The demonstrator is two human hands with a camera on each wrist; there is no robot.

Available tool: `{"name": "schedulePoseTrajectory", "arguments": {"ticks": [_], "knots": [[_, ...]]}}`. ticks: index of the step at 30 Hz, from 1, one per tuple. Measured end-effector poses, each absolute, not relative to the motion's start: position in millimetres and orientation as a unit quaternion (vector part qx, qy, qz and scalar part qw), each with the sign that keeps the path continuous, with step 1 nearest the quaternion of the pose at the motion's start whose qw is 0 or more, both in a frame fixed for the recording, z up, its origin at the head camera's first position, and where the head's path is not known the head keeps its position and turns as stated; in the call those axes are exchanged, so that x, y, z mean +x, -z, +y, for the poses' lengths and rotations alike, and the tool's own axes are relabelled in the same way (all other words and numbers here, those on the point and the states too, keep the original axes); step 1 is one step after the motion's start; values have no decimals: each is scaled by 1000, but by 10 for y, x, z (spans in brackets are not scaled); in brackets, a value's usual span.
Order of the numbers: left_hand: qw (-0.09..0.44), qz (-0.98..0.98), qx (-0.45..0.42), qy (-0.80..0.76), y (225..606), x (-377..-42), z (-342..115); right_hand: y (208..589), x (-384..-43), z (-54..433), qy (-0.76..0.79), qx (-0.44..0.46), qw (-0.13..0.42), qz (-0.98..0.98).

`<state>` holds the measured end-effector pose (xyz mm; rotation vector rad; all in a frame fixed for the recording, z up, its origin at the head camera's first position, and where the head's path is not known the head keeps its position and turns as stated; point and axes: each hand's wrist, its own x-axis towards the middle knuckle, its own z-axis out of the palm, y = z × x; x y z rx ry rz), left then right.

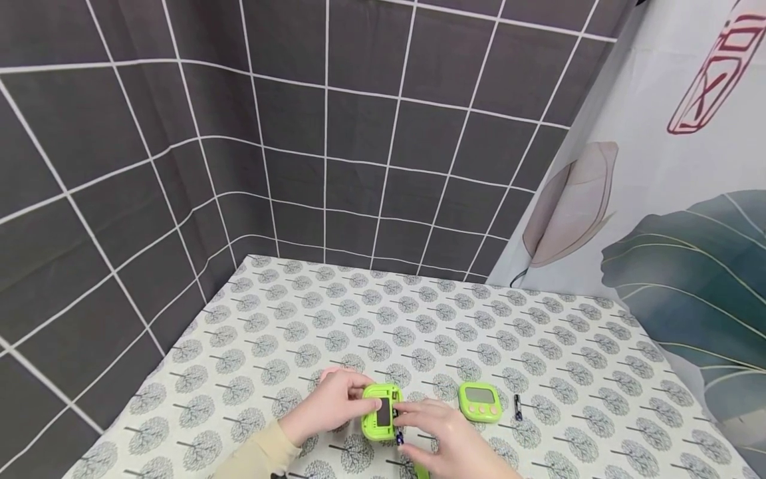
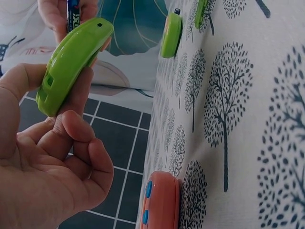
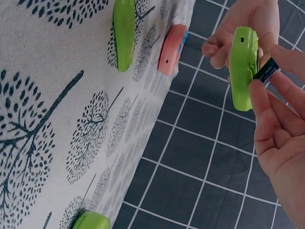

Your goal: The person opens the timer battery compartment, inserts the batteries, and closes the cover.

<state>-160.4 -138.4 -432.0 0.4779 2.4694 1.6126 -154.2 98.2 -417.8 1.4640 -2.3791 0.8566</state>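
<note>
The left hand (image 1: 332, 404) is gripping a green timer (image 1: 376, 434), the right hand (image 1: 439, 431) pinching a battery (image 3: 266, 70) seemingly not fully seated, a spare battery (image 1: 518, 407) on the bench (image 1: 359, 313).

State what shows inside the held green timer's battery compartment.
A dark recess shows at one end; the right hand, pinching a battery, covers much of it, hiding whatever lies beneath.

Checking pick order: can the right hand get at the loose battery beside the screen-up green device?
Probably yes: the loose battery lies uncovered, close to the right hand. But that hand's grip is occupied, pinching another battery at the held green unit.
</note>
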Motion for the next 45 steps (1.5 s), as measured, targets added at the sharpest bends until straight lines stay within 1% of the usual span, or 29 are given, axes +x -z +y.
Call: {"name": "schedulePoseTrajectory", "arguments": {"ticks": [7, 15, 26, 33, 37, 40, 45], "knots": [[80, 818, 157, -548, 4318, -1599, -1382, 4183, -1538, 988, -289, 496, 91, -814], [59, 835, 160, -523, 4322, -1596, -1377, 4173, -1527, 979, -282, 490, 88, -820], [61, 827, 161, -536, 4334, -1597, -1372, 4213, -1551, 938, -286, 502, 126, -807], [76, 821, 163, -541, 4308, -1596, -1365, 4227, -1543, 941, -272, 506, 186, -797], [90, 810, 174, -552, 4299, -1591, -1355, 4250, -1554, 939, -266, 500, 212, -797], [99, 801, 179, -562, 4300, -1587, -1349, 4262, -1572, 937, -273, 503, 222, -789], [105, 796, 178, -569, 4301, -1580, -1347, 4261, -1584, 938, -288, 497, 217, -789]]}}
